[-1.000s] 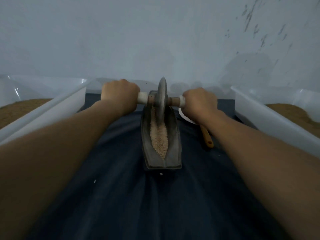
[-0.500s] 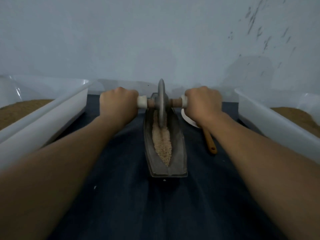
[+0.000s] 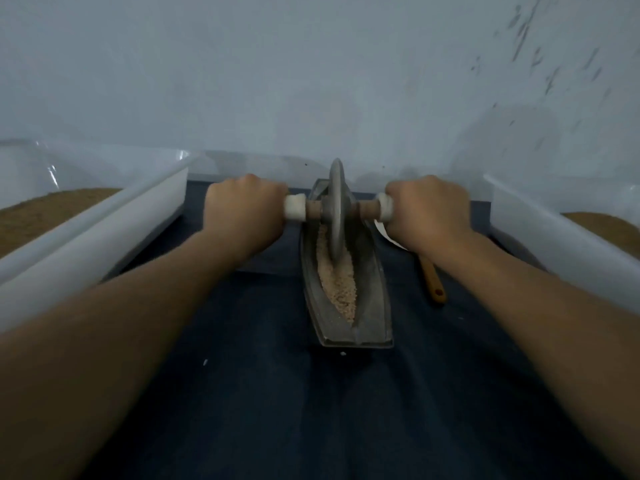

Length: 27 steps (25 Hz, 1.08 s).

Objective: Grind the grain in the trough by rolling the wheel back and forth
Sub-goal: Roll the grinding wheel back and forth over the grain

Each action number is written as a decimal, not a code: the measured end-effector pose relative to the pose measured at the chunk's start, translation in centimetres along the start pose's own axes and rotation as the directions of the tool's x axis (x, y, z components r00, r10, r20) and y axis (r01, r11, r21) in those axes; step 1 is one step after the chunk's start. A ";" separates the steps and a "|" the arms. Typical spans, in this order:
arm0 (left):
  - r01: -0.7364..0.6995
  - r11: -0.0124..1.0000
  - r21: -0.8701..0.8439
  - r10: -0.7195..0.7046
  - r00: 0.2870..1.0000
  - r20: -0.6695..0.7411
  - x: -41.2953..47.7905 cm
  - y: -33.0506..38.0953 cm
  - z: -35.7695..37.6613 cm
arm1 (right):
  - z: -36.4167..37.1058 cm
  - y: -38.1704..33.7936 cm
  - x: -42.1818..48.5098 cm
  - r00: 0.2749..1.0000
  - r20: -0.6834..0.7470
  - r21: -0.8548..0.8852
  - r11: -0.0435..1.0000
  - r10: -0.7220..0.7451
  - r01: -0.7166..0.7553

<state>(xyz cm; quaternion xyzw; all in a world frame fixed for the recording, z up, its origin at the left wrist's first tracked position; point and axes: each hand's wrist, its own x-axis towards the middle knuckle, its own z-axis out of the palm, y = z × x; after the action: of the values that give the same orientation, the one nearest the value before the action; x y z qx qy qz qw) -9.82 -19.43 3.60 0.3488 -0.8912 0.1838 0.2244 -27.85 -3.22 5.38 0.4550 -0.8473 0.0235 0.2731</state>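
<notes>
A grey boat-shaped trough (image 3: 375, 299) lies lengthwise on a dark blue cloth, pale crushed grain (image 3: 341, 287) heaped along its groove. A grey metal wheel (image 3: 336, 206) stands upright in the far half of the trough, its rim down in the grain. A wooden axle with white end caps runs through the wheel. My left hand (image 3: 244, 211) grips the left handle and my right hand (image 3: 427, 211) grips the right one. The handle ends are hidden inside my fists.
A white plastic tub (image 3: 104, 223) holding brown meal stands at the left, and a second white tub (image 3: 554, 237) with brown meal stands at the right. A wooden-handled tool (image 3: 433, 278) and a white dish (image 3: 384, 232) lie just right of the trough. A pale wall rises behind.
The wheel has rolled a little toward me along the trough, from its far end into the grain, and both hands came with it.
</notes>
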 end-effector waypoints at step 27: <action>-0.043 0.997 -0.056 0.049 0.992 0.119 -1.2 -0.6 -1.0 | -0.4 0.5 -1.6 0.997 -0.041 -0.113 0.991 -0.071 0.066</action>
<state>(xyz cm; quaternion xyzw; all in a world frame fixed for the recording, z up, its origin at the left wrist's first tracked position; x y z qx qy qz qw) -8.34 -18.65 3.90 0.3324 -0.9155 0.1436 0.1753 -27.40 -1.59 5.02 0.4673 -0.8248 -0.0231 0.3175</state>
